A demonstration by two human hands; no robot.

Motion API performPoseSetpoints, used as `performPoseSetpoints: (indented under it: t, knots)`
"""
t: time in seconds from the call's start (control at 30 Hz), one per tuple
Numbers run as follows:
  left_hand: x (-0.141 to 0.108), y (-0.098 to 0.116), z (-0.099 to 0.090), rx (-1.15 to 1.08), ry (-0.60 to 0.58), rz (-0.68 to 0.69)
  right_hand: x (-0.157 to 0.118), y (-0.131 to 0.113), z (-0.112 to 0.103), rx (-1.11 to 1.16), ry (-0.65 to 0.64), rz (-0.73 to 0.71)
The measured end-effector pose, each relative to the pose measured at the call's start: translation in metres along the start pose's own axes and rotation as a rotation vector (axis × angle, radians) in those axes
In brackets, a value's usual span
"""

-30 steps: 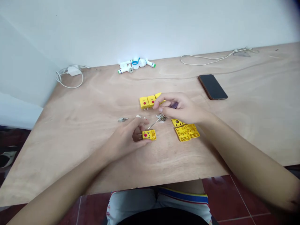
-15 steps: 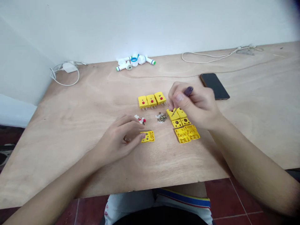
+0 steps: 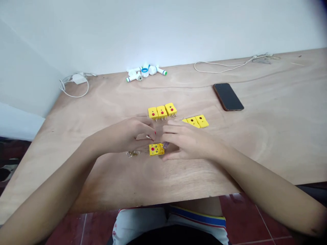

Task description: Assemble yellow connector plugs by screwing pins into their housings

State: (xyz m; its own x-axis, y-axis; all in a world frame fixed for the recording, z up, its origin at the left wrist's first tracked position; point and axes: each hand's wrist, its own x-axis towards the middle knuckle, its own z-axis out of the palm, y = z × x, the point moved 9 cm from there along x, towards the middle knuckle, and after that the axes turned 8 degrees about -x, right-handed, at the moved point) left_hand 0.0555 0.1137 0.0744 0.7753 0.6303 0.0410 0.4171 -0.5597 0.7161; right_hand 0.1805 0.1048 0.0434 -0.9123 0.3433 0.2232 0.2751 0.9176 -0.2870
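So the left hand [image 3: 140, 131] sits at 10 o'clock from the yellow housing [image 3: 153, 149], fingers bent downward, with a small white bit [image 3: 148, 137] right by the fingertips. Can't tell if it's actually pinched. Right hand [image 3: 182, 139] is at about 3 o'clock, fingers curved toward the housing and thumb apart below, something purplish [image 3: 166, 145] tucked under it. No idea how firmly that's held, the hand's in the way.

Housing itself lies flat on the wooden tabletop [image 3: 143, 187], red dot showing. Little metal bits [image 3: 133, 153] at 9 o'clock, near the left hand. Three yellow plugs [image 3: 161, 111] with pins are lined up at 12, and yellow covers [image 3: 193, 122] at 2, partly hidden by the right hand.

Further out: white fittings [image 3: 145, 72] just before 12, a phone [image 3: 228, 97] at 2, a charger [image 3: 79, 79] at 10.
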Motion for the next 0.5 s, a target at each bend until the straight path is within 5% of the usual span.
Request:
performPoseSetpoints:
  t: [0.5]
  knots:
    - [-0.015, -0.014, 0.031, 0.007, -0.018, 0.053, 0.010, -0.005, 0.010, 0.143, 0.032, -0.066]
